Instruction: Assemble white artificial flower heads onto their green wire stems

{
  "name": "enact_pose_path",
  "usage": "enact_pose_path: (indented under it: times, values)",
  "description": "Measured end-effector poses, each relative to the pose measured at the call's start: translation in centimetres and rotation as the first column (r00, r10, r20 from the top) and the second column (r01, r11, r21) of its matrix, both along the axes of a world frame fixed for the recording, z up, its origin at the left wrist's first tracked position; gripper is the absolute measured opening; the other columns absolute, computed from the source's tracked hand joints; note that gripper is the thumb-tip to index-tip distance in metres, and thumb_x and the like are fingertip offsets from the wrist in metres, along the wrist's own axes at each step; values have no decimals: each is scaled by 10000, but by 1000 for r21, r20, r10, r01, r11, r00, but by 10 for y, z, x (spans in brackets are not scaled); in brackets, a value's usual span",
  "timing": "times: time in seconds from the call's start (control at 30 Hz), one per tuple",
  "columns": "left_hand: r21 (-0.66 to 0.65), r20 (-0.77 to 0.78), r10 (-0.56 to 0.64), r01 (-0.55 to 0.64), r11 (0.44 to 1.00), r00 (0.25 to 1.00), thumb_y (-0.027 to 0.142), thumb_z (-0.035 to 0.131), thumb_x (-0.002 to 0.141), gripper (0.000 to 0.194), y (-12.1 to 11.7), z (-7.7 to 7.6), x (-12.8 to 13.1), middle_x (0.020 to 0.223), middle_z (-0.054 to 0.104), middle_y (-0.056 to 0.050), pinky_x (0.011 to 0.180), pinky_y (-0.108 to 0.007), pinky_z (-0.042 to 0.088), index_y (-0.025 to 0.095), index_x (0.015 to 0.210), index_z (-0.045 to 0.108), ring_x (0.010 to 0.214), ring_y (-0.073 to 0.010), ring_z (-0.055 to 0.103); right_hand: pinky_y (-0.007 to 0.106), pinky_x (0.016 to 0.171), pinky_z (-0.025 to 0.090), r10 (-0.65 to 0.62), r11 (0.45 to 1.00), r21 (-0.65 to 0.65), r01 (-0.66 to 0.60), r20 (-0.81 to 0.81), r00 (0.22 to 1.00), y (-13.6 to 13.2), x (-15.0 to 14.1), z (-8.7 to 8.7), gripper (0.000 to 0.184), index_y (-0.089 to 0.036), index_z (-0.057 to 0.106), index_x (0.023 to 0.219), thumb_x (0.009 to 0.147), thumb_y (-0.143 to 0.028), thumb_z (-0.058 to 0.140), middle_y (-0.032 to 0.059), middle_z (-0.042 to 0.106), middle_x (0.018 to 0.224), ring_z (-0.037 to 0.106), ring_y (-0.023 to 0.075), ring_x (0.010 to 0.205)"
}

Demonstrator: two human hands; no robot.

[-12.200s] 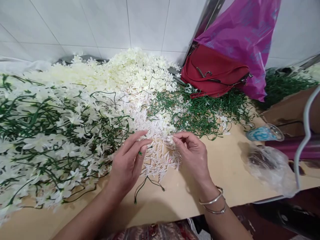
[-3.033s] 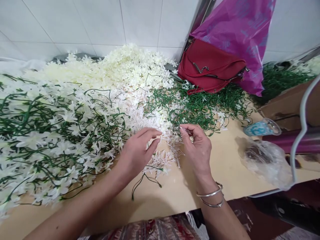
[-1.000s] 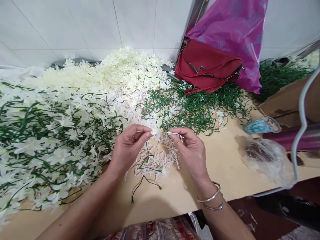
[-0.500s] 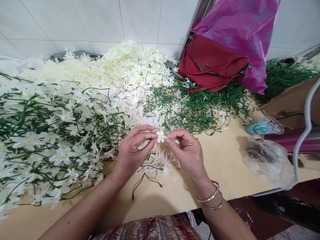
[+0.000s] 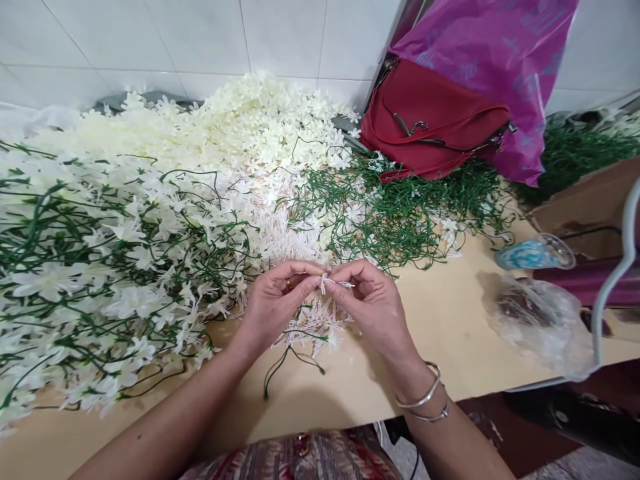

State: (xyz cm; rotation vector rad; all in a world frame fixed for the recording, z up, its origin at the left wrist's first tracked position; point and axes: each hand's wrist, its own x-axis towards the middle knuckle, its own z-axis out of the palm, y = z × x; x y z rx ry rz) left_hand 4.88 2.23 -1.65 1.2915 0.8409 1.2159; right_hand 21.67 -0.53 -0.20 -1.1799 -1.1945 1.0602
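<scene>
My left hand (image 5: 280, 303) and my right hand (image 5: 370, 303) meet fingertip to fingertip above the wooden table (image 5: 450, 333). Both are pinched on a small white artificial flower (image 5: 324, 283), and thin white stamen pieces stick out from my right fingers. A green wire stem (image 5: 295, 350) hangs below my left hand and trails onto the table. Under the hands lies a heap of white stamen pieces (image 5: 310, 320). Finished white-flowered green stems (image 5: 115, 260) are piled to the left.
A mound of cream flower heads (image 5: 240, 133) lies at the back, bare green stems (image 5: 400, 213) to the right. A red bag (image 5: 430, 123) and purple plastic bag (image 5: 490, 60) lean on the tiled wall. A clear plastic bag (image 5: 540, 327) and a blue-filled container (image 5: 533, 253) lie at right.
My hands have drawn closer together and a little lower. The flower, open-faced between the fingertips half a second ago, is now mostly covered by them.
</scene>
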Motion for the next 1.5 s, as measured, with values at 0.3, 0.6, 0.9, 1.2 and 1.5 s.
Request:
enact_pose_path:
  times: [0.3,0.6,0.9,1.2,1.5]
  values:
    - [-238,150,-51,86,967,987,303,789,930,133,-1,-2,-1,1395,724,-66,1115,-368,525,245,1044,824,1301,-233,669,304,743,504,-41,999,36,40,38,998,0,-4,-1,111,-236,691,795,854,-169,755,-14,709,804,641,150,771]
    - [-100,-74,-28,21,995,997,276,827,870,220,-6,-2,0,1108,800,-63,890,-314,619,248,1088,835,977,-187,753,319,766,509,-125,989,82,120,50,991,-1,-7,-6,107,-239,701,822,856,-163,767,-13,709,812,651,162,788]
    - [-174,16,140,-135,976,990,297,825,871,153,-3,0,1,924,815,-24,841,-265,616,193,972,778,860,-148,753,354,732,481,-154,985,110,135,189,970,-6,-11,-6,112,-248,666,832,901,-194,735,-18,661,790,584,166,738]
    - [-255,12,159,-151,955,987,257,853,807,204,1,5,-6,839,769,-4,728,-237,566,191,981,771,744,-120,683,343,732,479,-158,982,125,143,122,980,-4,-11,-1,120,-245,676,822,874,-161,744,-14,666,780,601,168,762]
    - [-170,-35,194,-197,965,980,337,867,803,254,3,4,-5,728,643,39,608,-203,462,186,817,663,634,-87,546,335,746,503,-227,972,68,223,60,972,-2,-4,-1,107,-248,712,915,853,-207,789,1,689,854,626,178,806]
